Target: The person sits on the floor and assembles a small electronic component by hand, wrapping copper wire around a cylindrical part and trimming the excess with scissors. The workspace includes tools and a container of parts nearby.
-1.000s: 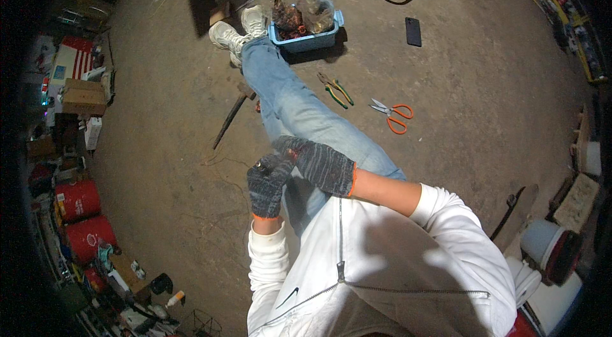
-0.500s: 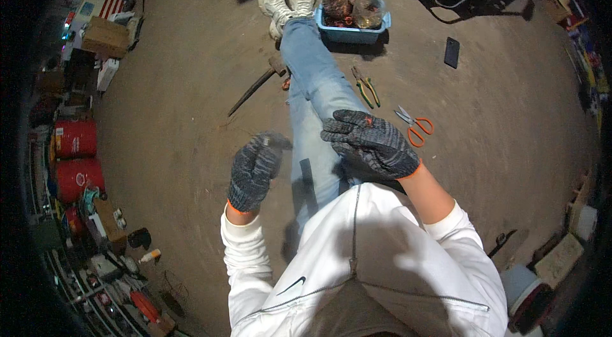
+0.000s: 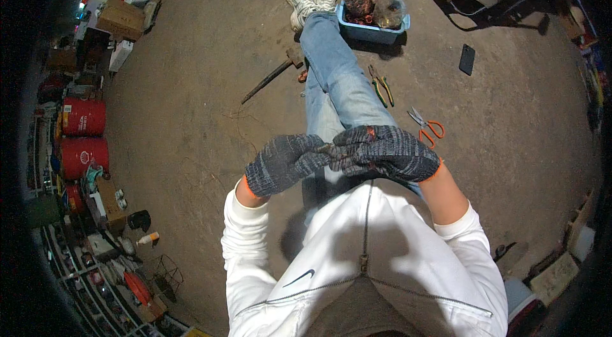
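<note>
Floor (image 3: 523, 146): bare brown concrete; the person sits on it, legs stretched toward the tub.
Legs (image 3: 335, 85): blue jeans, white shoes touching the tub's left end.
Drums (image 3: 83, 136): two red ones, far left of the tub, near the clutter at the frame's edge.
Tub (image 3: 373, 32): blue, rectangular, holds dark lumps and a clear bag; this is the landmark.
Left hand (image 3: 284, 161): dark knit glove, orange cuff; well below the tub, over the lap; fingers curled, tips pressed on a small piece.
Right hand (image 3: 386, 152): same glove, touching the left hand; fingers closed round the same piece.
Hammer (image 3: 274, 73): below and left of the tub, beside the left leg.
Phone (image 3: 466, 59): dark, right of the tub, apart.
Scissors (image 3: 428, 127): orange handles, below right of the tub, near the right hand.
Pliers (image 3: 380, 86): just below the tub, beside the right leg.
Piece (image 3: 331, 147): small, dark, pinched between both hands; kind cannot be told.
</note>
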Tool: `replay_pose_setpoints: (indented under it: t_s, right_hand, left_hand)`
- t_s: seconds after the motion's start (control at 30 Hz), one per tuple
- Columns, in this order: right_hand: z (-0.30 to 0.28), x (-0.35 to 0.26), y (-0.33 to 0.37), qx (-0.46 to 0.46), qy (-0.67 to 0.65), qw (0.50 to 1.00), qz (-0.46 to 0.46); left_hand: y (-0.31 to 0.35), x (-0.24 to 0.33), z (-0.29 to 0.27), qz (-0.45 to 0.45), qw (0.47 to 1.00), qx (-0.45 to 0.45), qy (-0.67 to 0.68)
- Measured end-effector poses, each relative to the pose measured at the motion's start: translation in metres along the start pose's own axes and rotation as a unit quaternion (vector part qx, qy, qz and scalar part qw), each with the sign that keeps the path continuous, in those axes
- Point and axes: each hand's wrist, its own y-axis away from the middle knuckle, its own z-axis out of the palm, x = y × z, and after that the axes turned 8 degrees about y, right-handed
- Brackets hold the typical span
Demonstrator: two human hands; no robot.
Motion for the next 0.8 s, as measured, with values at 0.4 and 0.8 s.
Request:
replay_pose_setpoints:
  t_s: [0.4,0.8]
  right_hand:
    - [0.001,0.014,0.000,-0.126,-0.217,0.961,0.113]
    - [0.006,0.032,0.009,-0.121,-0.252,0.960,0.030]
  left_hand:
    - [-0.015,0.007,-0.020,0.083,0.969,-0.100,-0.209]
    - [-0.027,0.020,-0.032,0.157,0.953,-0.246,-0.087]
